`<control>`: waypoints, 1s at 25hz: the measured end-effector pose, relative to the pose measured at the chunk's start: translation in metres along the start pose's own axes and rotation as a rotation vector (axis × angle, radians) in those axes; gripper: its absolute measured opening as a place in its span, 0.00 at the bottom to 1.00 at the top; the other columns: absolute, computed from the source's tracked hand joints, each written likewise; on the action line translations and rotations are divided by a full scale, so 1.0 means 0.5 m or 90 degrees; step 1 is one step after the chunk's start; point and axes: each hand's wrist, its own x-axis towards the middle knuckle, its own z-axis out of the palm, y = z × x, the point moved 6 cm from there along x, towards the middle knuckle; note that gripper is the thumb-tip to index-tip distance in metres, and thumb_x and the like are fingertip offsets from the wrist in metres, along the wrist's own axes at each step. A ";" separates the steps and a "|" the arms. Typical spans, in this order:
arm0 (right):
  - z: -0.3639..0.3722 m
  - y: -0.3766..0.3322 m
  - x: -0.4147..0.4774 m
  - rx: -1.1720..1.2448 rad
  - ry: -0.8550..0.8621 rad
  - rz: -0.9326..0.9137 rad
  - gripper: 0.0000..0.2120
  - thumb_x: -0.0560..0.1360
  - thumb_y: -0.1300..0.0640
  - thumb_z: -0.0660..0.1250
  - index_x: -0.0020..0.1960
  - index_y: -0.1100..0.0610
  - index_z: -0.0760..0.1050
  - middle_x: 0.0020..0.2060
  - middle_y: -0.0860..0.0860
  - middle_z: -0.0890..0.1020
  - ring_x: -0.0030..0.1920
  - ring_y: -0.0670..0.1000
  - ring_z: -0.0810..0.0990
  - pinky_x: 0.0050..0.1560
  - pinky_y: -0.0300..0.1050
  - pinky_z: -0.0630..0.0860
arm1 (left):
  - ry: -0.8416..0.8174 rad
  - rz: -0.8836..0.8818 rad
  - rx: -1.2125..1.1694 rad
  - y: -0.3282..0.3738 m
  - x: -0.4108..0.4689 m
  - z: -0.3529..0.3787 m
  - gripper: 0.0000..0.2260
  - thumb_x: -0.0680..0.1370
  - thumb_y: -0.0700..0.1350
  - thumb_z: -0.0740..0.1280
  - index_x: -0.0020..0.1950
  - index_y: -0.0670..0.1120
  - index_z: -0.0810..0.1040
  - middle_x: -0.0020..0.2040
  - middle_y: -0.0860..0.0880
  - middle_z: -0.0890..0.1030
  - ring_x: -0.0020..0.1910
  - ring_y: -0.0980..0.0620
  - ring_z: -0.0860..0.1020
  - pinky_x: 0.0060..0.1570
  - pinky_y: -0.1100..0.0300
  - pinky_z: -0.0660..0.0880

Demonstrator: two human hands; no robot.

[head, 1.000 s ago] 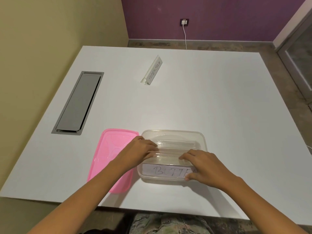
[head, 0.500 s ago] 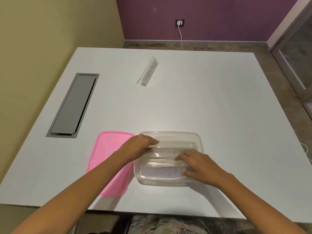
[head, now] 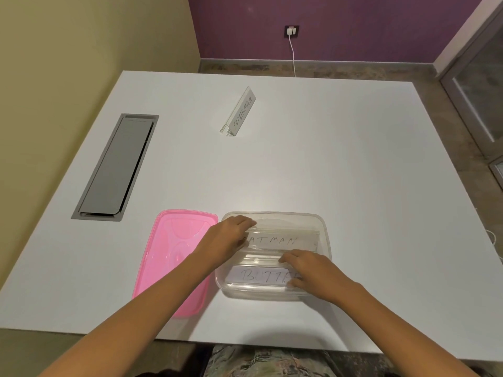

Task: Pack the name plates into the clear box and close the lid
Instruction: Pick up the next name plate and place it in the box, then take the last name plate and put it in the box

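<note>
The clear box [head: 325,227] stands near the table's front edge with two name plates inside. The far one reads BATMAN [head: 283,240] and leans up; my left hand [head: 227,239] grips its left end. The near one starts with BUTTE [head: 258,276] and lies flat. My right hand [head: 307,270] rests on the BATMAN plate's lower edge and covers the right end of the near plate. A third plate marked SUPERMAN [head: 241,112] stands alone further back on the table. The pink lid [head: 168,248] lies flat just left of the box.
A grey cable hatch [head: 115,167] is set into the white table [head: 353,159] at the left. Beyond the table are a purple wall with a plugged-in charger [head: 291,31] and a glass door [head: 481,77] at the right.
The BATMAN plate has turned in the box so its lettering now faces up. Both hands stayed on it, shifting slightly. The camera view has tilted.
</note>
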 end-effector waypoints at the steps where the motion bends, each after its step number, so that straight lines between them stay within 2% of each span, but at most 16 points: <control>1: -0.005 -0.002 -0.002 0.015 0.020 -0.002 0.19 0.75 0.50 0.66 0.63 0.53 0.70 0.61 0.48 0.76 0.59 0.53 0.75 0.52 0.48 0.75 | 0.011 -0.005 -0.005 -0.001 0.002 0.002 0.17 0.77 0.40 0.62 0.66 0.47 0.72 0.63 0.48 0.76 0.60 0.48 0.74 0.42 0.55 0.77; 3: -0.024 -0.010 -0.010 0.030 0.093 -0.017 0.14 0.77 0.49 0.63 0.61 0.52 0.72 0.58 0.47 0.77 0.58 0.50 0.76 0.50 0.46 0.76 | 0.045 -0.009 -0.010 0.001 0.005 0.003 0.16 0.76 0.39 0.63 0.64 0.45 0.72 0.60 0.47 0.76 0.60 0.47 0.73 0.40 0.57 0.74; 5: -0.051 -0.017 -0.015 0.045 0.185 -0.031 0.11 0.79 0.53 0.60 0.59 0.53 0.75 0.55 0.47 0.79 0.55 0.49 0.77 0.47 0.44 0.77 | 0.078 -0.007 -0.005 0.004 0.004 0.004 0.16 0.76 0.38 0.63 0.63 0.43 0.73 0.59 0.45 0.76 0.59 0.45 0.73 0.41 0.57 0.74; 7: -0.082 -0.021 -0.019 0.065 0.282 -0.031 0.08 0.78 0.57 0.62 0.55 0.55 0.78 0.50 0.48 0.81 0.51 0.50 0.79 0.44 0.42 0.77 | 0.098 -0.001 -0.006 0.008 0.001 0.004 0.17 0.75 0.37 0.64 0.63 0.42 0.73 0.58 0.43 0.76 0.58 0.43 0.74 0.43 0.56 0.75; 10: -0.122 -0.008 -0.019 0.089 0.396 -0.003 0.04 0.76 0.61 0.65 0.50 0.56 0.79 0.45 0.49 0.82 0.47 0.51 0.80 0.40 0.40 0.76 | 0.111 0.008 -0.030 0.013 -0.003 -0.008 0.19 0.75 0.44 0.67 0.65 0.45 0.71 0.60 0.46 0.76 0.58 0.47 0.74 0.45 0.60 0.73; 12: -0.139 0.005 -0.012 0.078 0.436 0.019 0.05 0.75 0.63 0.66 0.50 0.57 0.78 0.45 0.50 0.81 0.47 0.52 0.78 0.42 0.43 0.77 | 0.153 0.027 -0.055 0.018 -0.001 -0.034 0.16 0.76 0.48 0.65 0.63 0.47 0.73 0.58 0.49 0.76 0.57 0.50 0.74 0.46 0.62 0.72; 15: -0.153 0.031 0.009 0.044 0.464 0.076 0.07 0.74 0.64 0.68 0.52 0.57 0.79 0.46 0.52 0.81 0.48 0.55 0.77 0.49 0.47 0.74 | 0.231 0.005 -0.101 0.002 0.027 -0.078 0.11 0.78 0.48 0.63 0.60 0.47 0.74 0.55 0.50 0.77 0.56 0.52 0.74 0.51 0.60 0.73; 18: -0.171 0.054 0.043 0.044 0.465 0.113 0.06 0.75 0.61 0.68 0.51 0.56 0.80 0.46 0.51 0.82 0.49 0.55 0.77 0.55 0.46 0.67 | 0.293 -0.084 -0.139 -0.050 0.094 -0.110 0.10 0.79 0.46 0.63 0.59 0.45 0.75 0.55 0.48 0.77 0.56 0.52 0.73 0.52 0.63 0.69; 22: -0.203 0.079 0.105 0.082 0.458 0.122 0.04 0.75 0.60 0.68 0.49 0.57 0.80 0.46 0.52 0.82 0.48 0.56 0.78 0.56 0.46 0.66 | 0.289 -0.234 -0.177 -0.146 0.212 -0.123 0.13 0.79 0.45 0.62 0.61 0.41 0.73 0.57 0.43 0.76 0.59 0.45 0.72 0.56 0.54 0.69; 25: -0.224 0.098 0.160 0.107 0.435 0.131 0.05 0.75 0.60 0.67 0.50 0.57 0.80 0.47 0.53 0.82 0.49 0.56 0.78 0.56 0.46 0.67 | 0.268 -0.351 -0.149 -0.211 0.301 -0.135 0.17 0.78 0.45 0.63 0.64 0.38 0.70 0.61 0.39 0.73 0.61 0.41 0.70 0.56 0.49 0.71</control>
